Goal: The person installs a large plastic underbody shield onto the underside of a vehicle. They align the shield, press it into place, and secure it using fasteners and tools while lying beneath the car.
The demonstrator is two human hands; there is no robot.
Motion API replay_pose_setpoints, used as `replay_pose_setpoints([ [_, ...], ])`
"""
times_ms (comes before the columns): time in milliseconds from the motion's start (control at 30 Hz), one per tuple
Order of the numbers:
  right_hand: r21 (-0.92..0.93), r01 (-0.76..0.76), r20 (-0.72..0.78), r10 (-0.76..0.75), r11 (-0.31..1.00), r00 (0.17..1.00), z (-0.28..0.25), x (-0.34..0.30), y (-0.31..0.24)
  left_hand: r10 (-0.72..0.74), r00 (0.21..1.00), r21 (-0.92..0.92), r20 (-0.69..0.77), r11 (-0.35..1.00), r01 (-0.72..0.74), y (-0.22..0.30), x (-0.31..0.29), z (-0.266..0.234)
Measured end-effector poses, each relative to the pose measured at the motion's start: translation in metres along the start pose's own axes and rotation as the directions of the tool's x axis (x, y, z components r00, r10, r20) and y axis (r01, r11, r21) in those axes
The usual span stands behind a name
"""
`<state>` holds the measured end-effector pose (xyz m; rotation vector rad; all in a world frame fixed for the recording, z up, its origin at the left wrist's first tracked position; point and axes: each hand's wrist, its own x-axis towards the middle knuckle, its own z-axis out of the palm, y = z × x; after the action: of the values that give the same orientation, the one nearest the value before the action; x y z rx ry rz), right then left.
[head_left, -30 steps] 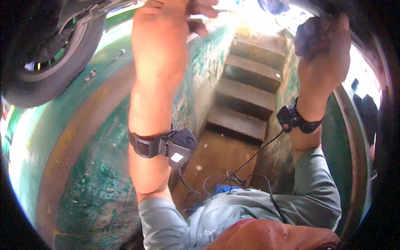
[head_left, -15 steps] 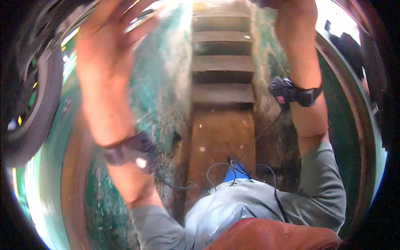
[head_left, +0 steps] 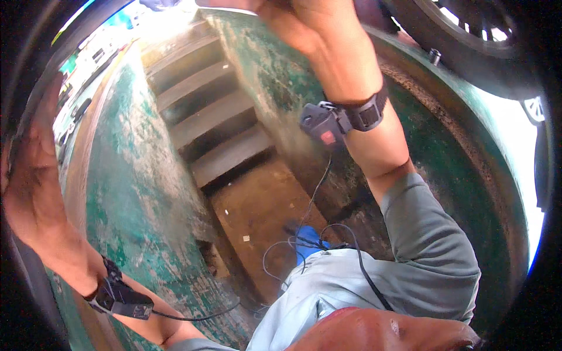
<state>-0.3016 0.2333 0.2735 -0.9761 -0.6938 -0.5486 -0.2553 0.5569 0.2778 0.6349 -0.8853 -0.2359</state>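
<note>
My left hand is raised at the far left rim, its fingers stretched upward in shadow beside a dark edge. I see nothing held in it, though the fingertips are dim and blurred. High up at the top edge is my right hand. Its wrist is bent and one finger points left, but most of the fingers are cut off by the frame, so what they touch is hidden. Each forearm carries a black strap with a small device, the left one and the right one, and cables run down from them.
I stand in a narrow pit with worn green walls. Concrete steps rise at the upper left. A vehicle tyre stands over the right ledge. Loose cables hang at my waist, above the brown floor.
My view has turned to the right, so the steps now slant at the left. My left hand has moved out to the left rim and lower; the right hand sits further left in view.
</note>
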Motion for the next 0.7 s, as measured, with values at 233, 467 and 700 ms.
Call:
replay_pose_setpoints([
  [233,0.052,0.082,0.174,-0.090,0.995,0.981,0.009,0.025,-0.003,0.064,0.995,0.048,0.075,0.997,-0.068,-0.001,0.012,0.001],
  [467,-0.077,0.120,0.127,-0.109,0.990,0.986,-0.005,0.019,-0.005,0.140,0.990,0.216,-0.017,0.967,-0.133,-0.024,0.011,0.012],
  [700,-0.102,0.163,0.230,-0.136,0.981,0.964,-0.004,0.030,-0.003,0.216,0.974,0.333,-0.067,0.925,-0.182,-0.021,0.009,0.020],
])
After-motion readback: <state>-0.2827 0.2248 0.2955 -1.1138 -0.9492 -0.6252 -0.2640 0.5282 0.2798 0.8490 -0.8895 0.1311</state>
